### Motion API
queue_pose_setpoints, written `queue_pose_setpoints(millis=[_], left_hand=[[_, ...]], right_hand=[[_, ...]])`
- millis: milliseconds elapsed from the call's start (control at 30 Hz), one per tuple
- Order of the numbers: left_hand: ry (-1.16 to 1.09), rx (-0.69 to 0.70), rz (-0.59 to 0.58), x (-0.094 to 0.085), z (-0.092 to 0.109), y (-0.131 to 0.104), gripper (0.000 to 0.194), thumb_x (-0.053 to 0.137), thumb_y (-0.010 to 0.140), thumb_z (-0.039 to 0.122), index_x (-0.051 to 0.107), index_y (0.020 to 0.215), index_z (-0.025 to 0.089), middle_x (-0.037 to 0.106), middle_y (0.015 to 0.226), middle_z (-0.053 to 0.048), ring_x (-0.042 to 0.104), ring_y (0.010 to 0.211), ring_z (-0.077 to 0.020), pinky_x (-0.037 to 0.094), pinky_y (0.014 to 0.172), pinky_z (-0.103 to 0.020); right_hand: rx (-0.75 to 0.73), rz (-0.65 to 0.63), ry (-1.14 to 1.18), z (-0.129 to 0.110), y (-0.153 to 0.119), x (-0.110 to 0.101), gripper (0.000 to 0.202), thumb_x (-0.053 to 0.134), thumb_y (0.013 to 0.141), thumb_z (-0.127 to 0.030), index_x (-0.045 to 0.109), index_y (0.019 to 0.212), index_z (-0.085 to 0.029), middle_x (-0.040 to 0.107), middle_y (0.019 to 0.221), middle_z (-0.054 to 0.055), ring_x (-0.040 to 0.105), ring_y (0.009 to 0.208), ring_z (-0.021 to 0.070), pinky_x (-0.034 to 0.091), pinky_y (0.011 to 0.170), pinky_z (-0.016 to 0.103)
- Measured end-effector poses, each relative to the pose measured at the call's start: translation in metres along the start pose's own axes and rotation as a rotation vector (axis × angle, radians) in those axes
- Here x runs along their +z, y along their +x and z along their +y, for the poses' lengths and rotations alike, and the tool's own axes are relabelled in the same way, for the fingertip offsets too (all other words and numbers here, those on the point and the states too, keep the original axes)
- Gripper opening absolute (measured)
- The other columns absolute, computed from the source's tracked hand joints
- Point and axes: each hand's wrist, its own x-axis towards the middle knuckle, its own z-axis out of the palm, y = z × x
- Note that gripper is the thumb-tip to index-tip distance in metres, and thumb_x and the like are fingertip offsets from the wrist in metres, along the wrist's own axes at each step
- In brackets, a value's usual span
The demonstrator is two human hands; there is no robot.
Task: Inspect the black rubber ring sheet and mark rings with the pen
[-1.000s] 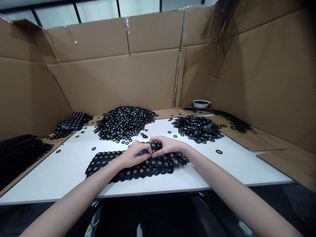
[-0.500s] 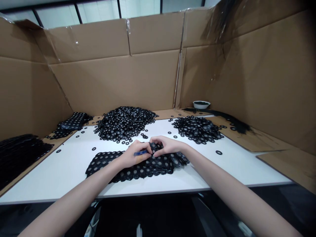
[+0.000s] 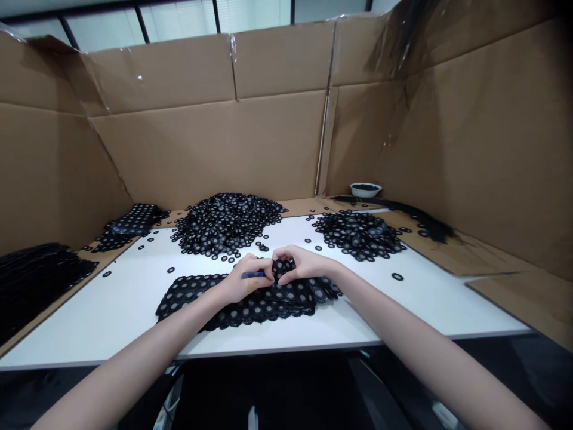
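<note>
A black mat of joined round discs with grey centres (image 3: 259, 312) lies on the white board under both hands. My left hand (image 3: 248, 278) is closed around a slim tool with a blue handle (image 3: 253, 275); its tip is hidden, so its kind does not show. My right hand (image 3: 301, 264) pinches a raised edge of the mat between thumb and fingers. The fingertips of both hands nearly meet over that edge. More discs (image 3: 325, 291) spread out to the right of the mat, beside my right wrist.
Behind the hands stand a large heap of loose black rings (image 3: 224, 224) and a smaller heap (image 3: 360, 234). Finished-looking mats (image 3: 136, 220) and a dark stack (image 3: 36, 286) sit at left. A white bowl (image 3: 365, 191) and black strands (image 3: 416, 215) lie back right. Cardboard walls (image 3: 206, 143) enclose the board (image 3: 416, 316).
My left hand and the blue-handled tool have shifted very slightly to the left and up. My right hand keeps its pinch on the mat, almost unmoved.
</note>
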Motion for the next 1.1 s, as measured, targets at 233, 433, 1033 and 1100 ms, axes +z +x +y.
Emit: queue_pose_setpoints(millis=[233,433,1033,1100], left_hand=[[-0.060,-0.020,0.011,0.0012,-0.0001,0.0026,0.017,0.054,0.074,0.020,0.054,0.058,0.014,0.057,0.062,0.002,0.049,0.068,-0.0131,0.033,0.078,-0.025],[-0.043,-0.038,-0.005,0.0009,-0.0001,0.0025,0.016,0.053,0.073,0.018,0.056,0.058,0.015,0.058,0.063,0.001,0.049,0.072,-0.0142,0.033,0.078,-0.024],[0.008,-0.058,-0.032,0.0050,-0.0046,0.0038,0.016,0.050,0.072,0.018,0.057,0.059,0.015,0.058,0.064,0.002,0.048,0.073,-0.0141,0.033,0.078,-0.026],[-0.005,-0.074,-0.004,0.0047,-0.0020,0.0025,0.014,0.052,0.072,0.019,0.059,0.060,0.015,0.059,0.065,0.002,0.048,0.076,-0.0151,0.032,0.080,-0.027]], right_hand=[[-0.006,-0.008,0.003,-0.0008,0.0011,0.0001,0.028,0.072,0.062,-0.027,0.058,0.083,-0.016,0.059,0.083,0.000,0.053,0.082,0.0173,0.040,0.077,0.028],[0.004,-0.006,-0.005,-0.0013,0.0014,0.0001,0.027,0.072,0.061,-0.026,0.058,0.082,-0.016,0.058,0.081,0.000,0.052,0.081,0.0169,0.040,0.075,0.028],[0.018,0.010,0.000,0.0004,0.0036,0.0019,0.026,0.073,0.058,-0.022,0.055,0.075,-0.015,0.053,0.074,-0.003,0.049,0.074,0.0146,0.036,0.070,0.025],[0.018,0.002,0.021,0.0019,0.0033,0.0016,0.026,0.073,0.059,-0.024,0.055,0.077,-0.015,0.054,0.075,-0.002,0.049,0.075,0.0149,0.037,0.070,0.025]])
